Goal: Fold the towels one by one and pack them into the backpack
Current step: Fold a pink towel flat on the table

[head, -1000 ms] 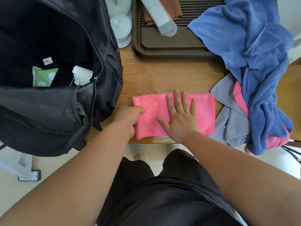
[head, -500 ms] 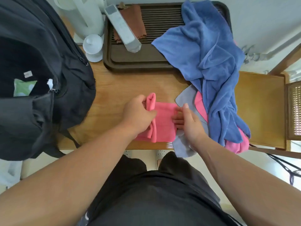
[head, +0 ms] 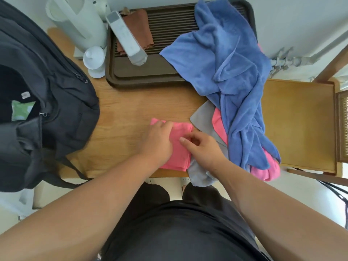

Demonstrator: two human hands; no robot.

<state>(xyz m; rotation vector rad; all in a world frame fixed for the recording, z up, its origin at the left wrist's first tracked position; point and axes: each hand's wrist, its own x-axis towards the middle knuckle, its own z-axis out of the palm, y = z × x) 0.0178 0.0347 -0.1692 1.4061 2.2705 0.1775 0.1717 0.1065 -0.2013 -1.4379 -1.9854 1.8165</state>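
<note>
A pink towel (head: 179,147), folded into a small rectangle, lies on the wooden table (head: 122,113) near its front edge. My left hand (head: 158,142) rests flat on the towel's left half and presses it down. My right hand (head: 204,149) is at the towel's right edge with its fingers curled on the cloth. The black backpack (head: 56,110) stands open at the left, with a green patterned item (head: 21,112) showing inside. To the right is a pile with a blue towel (head: 235,81), a grey towel (head: 202,117) and another pink towel (head: 218,125).
A dark brown slatted tray (head: 146,76) at the back holds a brown cloth (head: 137,25) and a white remote-like bar (head: 126,38). A white kettle (head: 79,21) and a white lid (head: 94,59) stand at the back left. A wooden chair (head: 301,125) is on the right.
The long pink towel has been folded in half from left to right into a small rectangle. My left hand now lies flat on it, and my right hand has moved to its right edge.
</note>
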